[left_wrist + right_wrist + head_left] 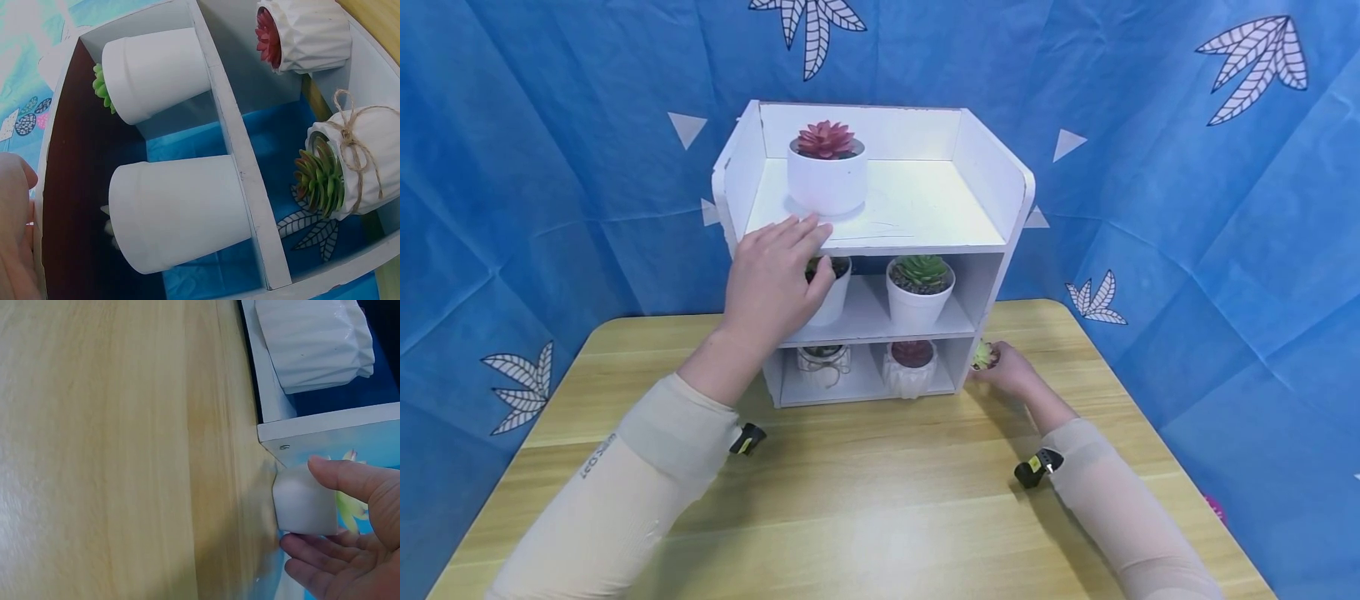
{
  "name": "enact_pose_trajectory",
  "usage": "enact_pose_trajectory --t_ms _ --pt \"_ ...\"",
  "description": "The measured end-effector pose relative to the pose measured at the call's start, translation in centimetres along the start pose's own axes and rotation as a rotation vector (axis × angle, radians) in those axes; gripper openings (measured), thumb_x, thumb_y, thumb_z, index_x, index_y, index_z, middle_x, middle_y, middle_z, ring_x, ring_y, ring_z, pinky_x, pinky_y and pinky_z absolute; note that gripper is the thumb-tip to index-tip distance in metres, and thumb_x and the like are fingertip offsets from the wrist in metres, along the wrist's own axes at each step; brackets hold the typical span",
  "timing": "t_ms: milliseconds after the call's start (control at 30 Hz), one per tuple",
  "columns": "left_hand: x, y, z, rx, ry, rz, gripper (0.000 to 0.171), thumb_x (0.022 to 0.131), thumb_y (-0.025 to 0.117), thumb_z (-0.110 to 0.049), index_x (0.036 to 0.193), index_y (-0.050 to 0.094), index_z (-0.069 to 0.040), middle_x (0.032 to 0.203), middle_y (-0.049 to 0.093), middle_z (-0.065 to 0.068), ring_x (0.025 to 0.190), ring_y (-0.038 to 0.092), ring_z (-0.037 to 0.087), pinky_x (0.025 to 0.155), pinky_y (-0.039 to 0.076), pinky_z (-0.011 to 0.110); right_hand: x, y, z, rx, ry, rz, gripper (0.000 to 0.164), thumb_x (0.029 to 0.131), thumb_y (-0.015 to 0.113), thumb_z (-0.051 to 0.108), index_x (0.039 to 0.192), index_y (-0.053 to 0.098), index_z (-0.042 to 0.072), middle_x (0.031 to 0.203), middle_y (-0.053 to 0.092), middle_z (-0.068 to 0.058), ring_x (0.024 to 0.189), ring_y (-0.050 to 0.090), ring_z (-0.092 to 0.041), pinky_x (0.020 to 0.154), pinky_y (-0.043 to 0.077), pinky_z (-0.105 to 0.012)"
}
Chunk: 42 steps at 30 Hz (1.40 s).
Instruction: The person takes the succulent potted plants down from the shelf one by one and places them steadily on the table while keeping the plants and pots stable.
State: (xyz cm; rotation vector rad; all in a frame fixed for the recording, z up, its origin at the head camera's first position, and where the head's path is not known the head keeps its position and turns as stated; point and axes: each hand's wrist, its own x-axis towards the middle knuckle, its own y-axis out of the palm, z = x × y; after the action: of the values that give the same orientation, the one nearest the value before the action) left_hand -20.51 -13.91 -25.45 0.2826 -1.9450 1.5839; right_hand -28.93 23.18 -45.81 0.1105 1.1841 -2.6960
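My left hand (778, 279) lies with its fingers extended over the front edge of the white shelf's (925, 200) top board. Just behind its fingertips stands a round white pot with a red succulent (827, 179); whether they touch is unclear. At the shelf's right side, low by the tabletop, my right hand (1011, 371) holds a small white pot with a yellow-green succulent (305, 503). In the right wrist view its thumb is on one side of the pot and the fingers on the other. The pot stands close against the shelf's side wall.
On the middle board are two white pots, one with a green succulent (920, 292), the other (178, 215) partly behind my left hand. Below stand a textured pot with a dark red plant (912, 367) and a twine-tied pot (365, 159). A blue patterned cloth (587, 125) hangs behind the wooden table (865, 500).
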Motion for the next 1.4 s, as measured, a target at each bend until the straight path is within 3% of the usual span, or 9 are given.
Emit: enact_pose_trajectory --t_ms 700,1400 --pt "-0.1 0.0 0.1 0.002 -0.003 0.001 0.049 0.100 0.050 -0.036 0.144 0.057 -0.016 0.150 0.050 0.005 0.142 0.042 0.025 0.116 0.030 0.049 -0.7 -2.1 0.3 -0.009 0.058 0.106 0.084 0.082 0.082 0.035 0.139 0.041 -0.012 0.132 0.054 -0.033 0.118 0.056 -0.045 0.098 0.049 -0.052" --pt "-0.1 0.0 0.0 0.011 -0.001 0.008 0.049 0.100 0.047 -0.037 0.144 0.057 -0.016 0.150 0.050 0.005 0.142 0.042 0.025 0.117 0.029 0.048 -2.7 -5.0 2.4 -0.126 -0.008 0.121 0.068 0.098 0.059 0.037 0.135 0.043 -0.017 0.131 0.054 -0.037 0.120 0.055 -0.049 0.099 0.047 -0.055"
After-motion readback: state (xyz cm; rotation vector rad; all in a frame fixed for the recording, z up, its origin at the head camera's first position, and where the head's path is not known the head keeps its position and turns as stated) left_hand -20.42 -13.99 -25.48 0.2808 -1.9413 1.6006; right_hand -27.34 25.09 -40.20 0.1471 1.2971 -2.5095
